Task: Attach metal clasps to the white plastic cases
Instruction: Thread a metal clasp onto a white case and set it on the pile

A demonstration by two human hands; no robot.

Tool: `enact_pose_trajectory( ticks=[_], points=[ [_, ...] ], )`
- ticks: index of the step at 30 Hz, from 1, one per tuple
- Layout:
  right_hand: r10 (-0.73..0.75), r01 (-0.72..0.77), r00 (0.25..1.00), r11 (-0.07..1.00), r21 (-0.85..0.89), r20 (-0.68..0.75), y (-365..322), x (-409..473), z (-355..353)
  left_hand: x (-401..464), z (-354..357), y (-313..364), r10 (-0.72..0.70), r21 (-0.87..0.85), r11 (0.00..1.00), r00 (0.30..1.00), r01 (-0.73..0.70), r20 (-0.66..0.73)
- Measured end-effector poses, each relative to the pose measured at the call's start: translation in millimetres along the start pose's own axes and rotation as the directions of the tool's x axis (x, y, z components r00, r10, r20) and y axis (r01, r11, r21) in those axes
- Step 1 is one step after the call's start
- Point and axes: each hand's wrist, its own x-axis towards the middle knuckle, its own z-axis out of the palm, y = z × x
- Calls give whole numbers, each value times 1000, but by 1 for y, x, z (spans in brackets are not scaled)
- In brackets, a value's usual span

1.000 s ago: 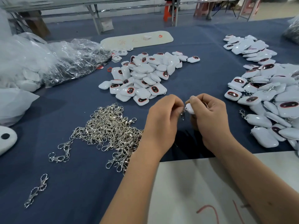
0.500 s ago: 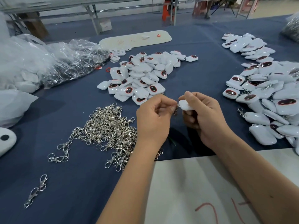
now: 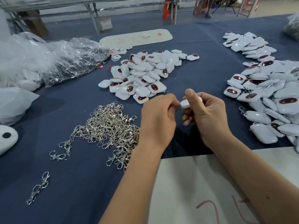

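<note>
No legible text, red handwritten strokes on white sheet point(image 3: 202, 183) near edge, unreadable, faint red/orange marks on far cream board point(image 3: 135, 38), too blurred to read, no brands/nos.

A dark blue cloth point(image 3: 186, 36) covers the table to its far edge. Beyond that edge stand metal-framed tables point(image 3: 90, 12) on a pale floor point(image 3: 275, 7), with an orange stool point(image 3: 168, 10) between their legs. Soft, even light fills the room.
</note>
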Motion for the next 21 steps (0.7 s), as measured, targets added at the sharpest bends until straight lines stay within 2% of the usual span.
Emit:
enact_pose_trajectory(
  ticks=[2,3,5,8,13,17,19,21],
  points=[
    [-13,12,1000,998,57,12,-2,0,2,-1,4,5,-239,-303,929,970,215,-43],
    [-13,11,1000,996,89,27,-3,0,2,-1,5,7,-358,-435,841,934,323,0],
    [-1,-7,998,990,142,56,-4,0,2,0,7,9,-468,-588,672,873,450,134],
    [28,-43,996,982,183,86,-5,1,2,0,6,9,-505,-669,536,831,515,236],
    [58,-89,981,982,165,188,-2,1,0,2,3,5,-626,-750,410,758,519,182],
    [68,-103,975,982,158,212,0,2,-2,2,1,0,-637,-773,395,754,497,159],
    [87,-119,976,981,155,199,0,3,-1,3,2,-2,-629,-744,457,769,487,117],
    [105,-132,977,981,144,184,1,4,0,3,2,-5,-587,-666,588,809,459,39]
  ],
)
